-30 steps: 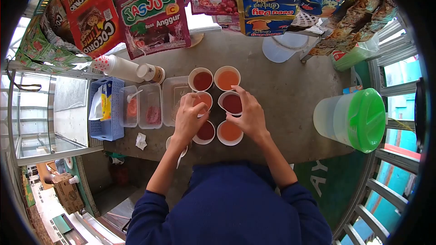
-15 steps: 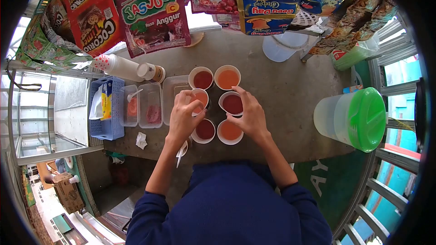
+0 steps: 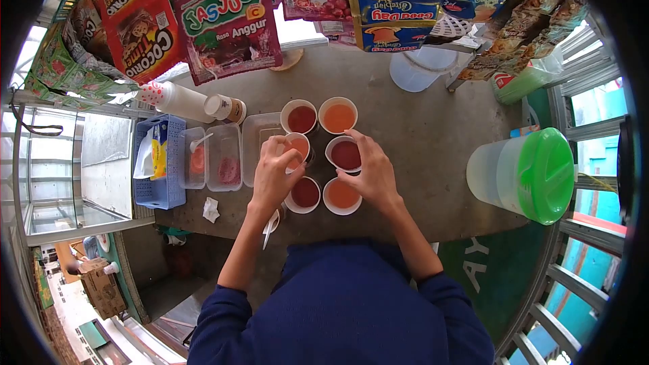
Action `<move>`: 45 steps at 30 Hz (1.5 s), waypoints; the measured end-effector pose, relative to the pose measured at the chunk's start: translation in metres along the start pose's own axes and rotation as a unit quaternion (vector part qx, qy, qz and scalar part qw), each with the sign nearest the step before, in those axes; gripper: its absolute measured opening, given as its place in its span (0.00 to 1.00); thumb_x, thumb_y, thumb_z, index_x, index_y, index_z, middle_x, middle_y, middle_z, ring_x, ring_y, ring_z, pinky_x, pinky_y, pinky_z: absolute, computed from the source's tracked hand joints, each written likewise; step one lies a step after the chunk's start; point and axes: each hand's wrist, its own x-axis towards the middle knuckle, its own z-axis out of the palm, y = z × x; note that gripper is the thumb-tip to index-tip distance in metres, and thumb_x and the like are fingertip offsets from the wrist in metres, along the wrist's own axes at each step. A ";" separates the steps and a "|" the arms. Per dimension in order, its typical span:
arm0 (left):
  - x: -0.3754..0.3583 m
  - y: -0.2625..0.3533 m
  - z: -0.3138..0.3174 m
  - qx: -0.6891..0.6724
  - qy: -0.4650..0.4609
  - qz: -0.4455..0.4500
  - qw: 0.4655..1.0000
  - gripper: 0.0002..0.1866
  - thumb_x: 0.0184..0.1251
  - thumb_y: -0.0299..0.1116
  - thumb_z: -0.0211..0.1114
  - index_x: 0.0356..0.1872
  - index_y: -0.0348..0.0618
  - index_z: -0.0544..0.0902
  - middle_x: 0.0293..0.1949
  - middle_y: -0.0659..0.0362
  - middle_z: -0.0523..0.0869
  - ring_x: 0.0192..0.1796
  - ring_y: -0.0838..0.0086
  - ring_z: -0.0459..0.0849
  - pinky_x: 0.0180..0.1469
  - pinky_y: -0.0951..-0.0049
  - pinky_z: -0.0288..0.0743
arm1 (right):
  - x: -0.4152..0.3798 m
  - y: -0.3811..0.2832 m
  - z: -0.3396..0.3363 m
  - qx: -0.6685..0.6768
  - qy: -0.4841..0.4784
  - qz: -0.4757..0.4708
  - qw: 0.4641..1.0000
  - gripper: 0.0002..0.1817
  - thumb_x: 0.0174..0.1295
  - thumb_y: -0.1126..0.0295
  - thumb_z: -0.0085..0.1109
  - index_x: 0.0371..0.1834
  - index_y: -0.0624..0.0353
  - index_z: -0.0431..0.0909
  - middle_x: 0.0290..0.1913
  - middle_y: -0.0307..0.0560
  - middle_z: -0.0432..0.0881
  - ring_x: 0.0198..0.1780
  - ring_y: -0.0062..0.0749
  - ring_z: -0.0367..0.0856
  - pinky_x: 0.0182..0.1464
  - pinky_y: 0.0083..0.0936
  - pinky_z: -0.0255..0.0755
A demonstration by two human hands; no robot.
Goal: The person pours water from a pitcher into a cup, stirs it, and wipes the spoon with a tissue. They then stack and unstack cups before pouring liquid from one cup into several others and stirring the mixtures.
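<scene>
Several white paper cups of orange or dark red drink stand in two columns on the grey table. My left hand (image 3: 276,165) grips the rim of the middle-left orange-drink cup (image 3: 298,143), its fingers partly covering the cup. Across from it, my right hand (image 3: 372,169) has thumb and fingers around the middle-right red-drink cup (image 3: 346,155). Behind these are another red-drink cup (image 3: 301,119) and an orange one (image 3: 338,117). Nearest my body stand a red-drink cup (image 3: 305,192) and an orange-drink cup (image 3: 343,195).
To the left are plastic tubs (image 3: 224,162) with pinkish contents, a blue basket (image 3: 162,192) and stacked cups (image 3: 182,103). A white spoon (image 3: 268,230) lies by my left forearm. A green-lidded container (image 3: 546,176) stands right; drink sachets (image 3: 230,27) hang above.
</scene>
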 end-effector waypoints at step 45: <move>-0.010 -0.015 -0.027 -0.019 0.103 -0.031 0.994 0.11 0.53 0.38 0.72 0.29 0.43 0.84 0.49 0.52 0.76 0.55 0.56 0.73 0.55 0.58 0.68 | 0.011 0.011 0.002 0.205 0.047 0.102 0.972 0.22 0.57 0.77 0.58 0.57 0.59 0.69 0.44 0.54 0.83 0.48 0.38 0.83 0.48 0.30 0.75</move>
